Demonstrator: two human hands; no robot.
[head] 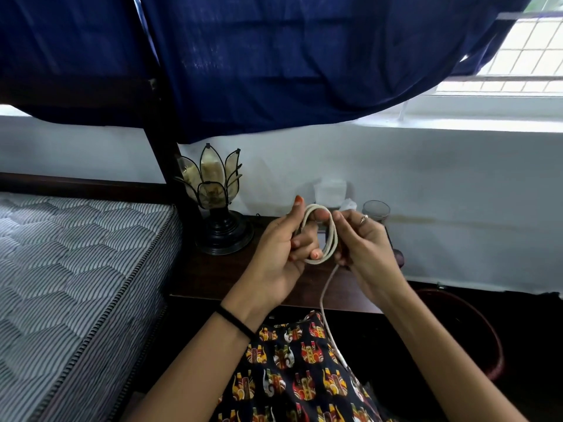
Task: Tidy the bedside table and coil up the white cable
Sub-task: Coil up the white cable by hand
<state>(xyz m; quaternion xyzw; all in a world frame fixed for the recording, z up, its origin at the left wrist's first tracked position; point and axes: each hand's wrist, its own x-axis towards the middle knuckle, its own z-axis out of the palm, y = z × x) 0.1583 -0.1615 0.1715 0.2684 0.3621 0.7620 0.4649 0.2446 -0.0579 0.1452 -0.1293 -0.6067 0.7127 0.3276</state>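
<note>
The white cable is wound in a few loops held upright above the dark wooden bedside table. My left hand grips the left side of the loops, its fingers passing through them. My right hand pinches the right side of the coil, with a ring on one finger. A loose tail of the cable hangs from the bottom of the coil down over my patterned clothing toward the lower right.
A lotus-shaped lamp on a black base stands at the table's back left. A glass jar and white tissue sit at the back by the wall. A striped mattress lies left; a dark round bin stands right.
</note>
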